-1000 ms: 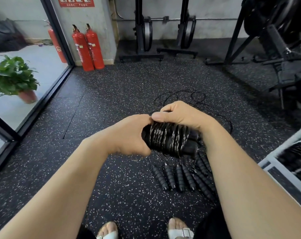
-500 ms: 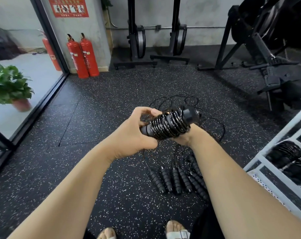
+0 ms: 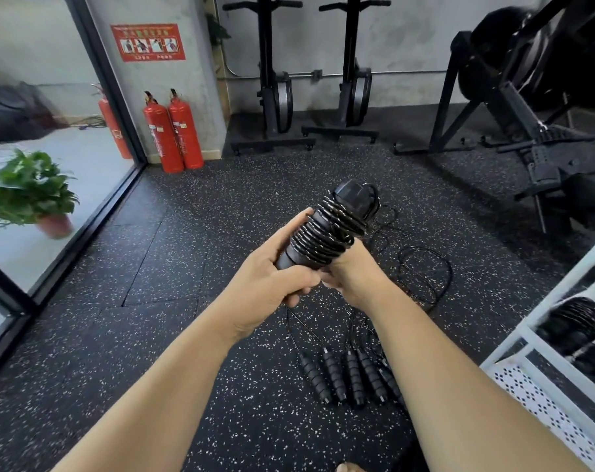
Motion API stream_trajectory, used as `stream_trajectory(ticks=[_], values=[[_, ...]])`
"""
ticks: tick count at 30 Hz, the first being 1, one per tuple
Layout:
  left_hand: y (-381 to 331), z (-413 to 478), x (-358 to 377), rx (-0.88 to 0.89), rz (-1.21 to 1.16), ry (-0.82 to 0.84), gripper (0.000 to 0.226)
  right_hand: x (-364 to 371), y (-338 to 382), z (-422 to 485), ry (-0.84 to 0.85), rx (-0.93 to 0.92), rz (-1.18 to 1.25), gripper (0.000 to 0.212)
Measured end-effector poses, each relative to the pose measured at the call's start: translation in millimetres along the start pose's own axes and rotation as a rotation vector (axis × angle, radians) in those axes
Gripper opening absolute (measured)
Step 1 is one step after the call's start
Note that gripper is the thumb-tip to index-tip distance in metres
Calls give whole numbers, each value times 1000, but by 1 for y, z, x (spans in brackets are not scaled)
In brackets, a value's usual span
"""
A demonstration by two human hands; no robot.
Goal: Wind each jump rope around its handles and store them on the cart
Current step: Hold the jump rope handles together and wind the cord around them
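A black jump rope [image 3: 326, 229] is coiled tightly round its paired handles and points up and to the right. My left hand [image 3: 272, 284] grips the lower end of the bundle. My right hand [image 3: 352, 272] holds it from below and the right, fingers curled round the coils. Several more black handles [image 3: 347, 376] lie side by side on the floor below my hands, their thin cords [image 3: 422, 270] looping loose behind. The white cart [image 3: 541, 349] stands at the right edge with wound ropes [image 3: 578, 328] on its shelf.
Speckled rubber floor all around. Two red fire extinguishers [image 3: 173, 131] stand by the wall, a potted plant [image 3: 30, 192] behind the glass at left. Black gym machines [image 3: 527, 131] fill the back and right. My foot [image 3: 349, 467] shows at the bottom edge.
The bundle has turned from lying sideways to tilted upright. My right hand moved from over the top of it to underneath. The camera tilted upward.
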State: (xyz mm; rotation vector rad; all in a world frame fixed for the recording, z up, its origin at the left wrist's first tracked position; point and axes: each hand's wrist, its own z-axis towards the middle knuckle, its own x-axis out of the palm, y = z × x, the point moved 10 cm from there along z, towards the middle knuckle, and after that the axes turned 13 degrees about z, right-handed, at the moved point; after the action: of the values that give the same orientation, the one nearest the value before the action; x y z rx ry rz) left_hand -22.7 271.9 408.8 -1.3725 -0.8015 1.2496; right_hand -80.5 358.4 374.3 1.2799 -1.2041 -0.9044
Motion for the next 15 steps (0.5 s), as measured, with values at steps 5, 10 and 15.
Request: stream_trajectory(ticks=[5, 10, 15], values=[[-3, 2, 4, -6, -3, 71, 62, 7, 10, -8, 107, -47, 1, 19], [-3, 2, 7, -21, -35, 115, 55, 17, 14, -15, 173, -21, 60, 34], [5, 6, -3, -93, -64, 32, 44, -8, -5, 1, -58, 76, -128, 38]])
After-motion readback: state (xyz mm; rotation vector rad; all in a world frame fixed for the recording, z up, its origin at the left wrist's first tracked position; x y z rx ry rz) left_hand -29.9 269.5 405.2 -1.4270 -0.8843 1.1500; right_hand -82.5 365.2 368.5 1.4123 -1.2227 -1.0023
